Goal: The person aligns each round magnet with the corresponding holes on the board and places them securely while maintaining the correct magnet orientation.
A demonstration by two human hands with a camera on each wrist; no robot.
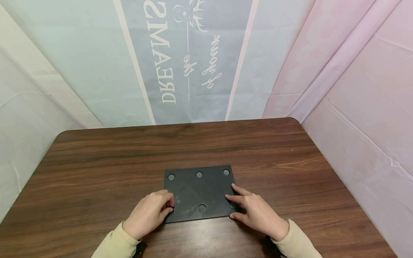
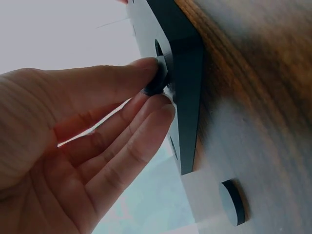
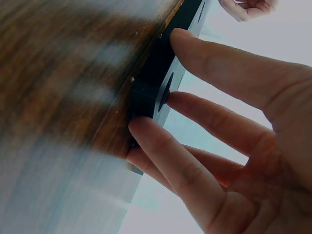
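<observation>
A flat black rectangular board [image 1: 190, 193] with several round recesses lies on the table. My left hand [image 1: 151, 211] is at its near left corner and pinches a small black disc [image 2: 158, 80] between thumb and fingers. The disc is tilted, right by a round recess [image 2: 158, 47]; in the head view the fingers hide it. My right hand [image 1: 255, 211] rests at the near right corner with fingers spread. Its thumb touches the near edge, one fingertip lies on top beside a recess [image 3: 166, 91], and other fingers lie against the right side.
A second black disc [image 2: 232, 202] lies on the table close to the board, seen in the left wrist view. The brown wood-grain table [image 1: 129, 150] ends at a rounded back edge. Pale fabric [image 1: 200, 71] with printed lettering hangs behind it, and light cloth stands along both sides.
</observation>
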